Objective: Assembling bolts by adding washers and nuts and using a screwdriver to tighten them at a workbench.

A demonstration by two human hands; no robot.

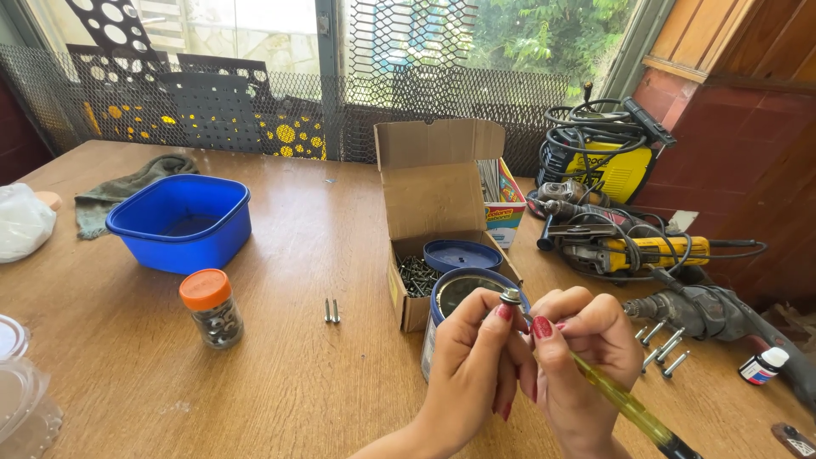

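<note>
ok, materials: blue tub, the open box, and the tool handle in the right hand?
Blue tub: looks like moulded plastic, smooth with a slight sheen and a rolled rim. Open box: brown corrugated cardboard, matt, creased flaps. Tool handle in the right hand: translucent yellow, probably hard plastic, since light passes through it.

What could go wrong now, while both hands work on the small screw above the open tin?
1. The small screw, pinched by the left hand, could slip and fall into the open tin below.
2. The screwdriver in the right hand points toward the left fingertips; a slip might jab them.
3. The loose bolts lie near the right wrist and could be knocked away.
</note>
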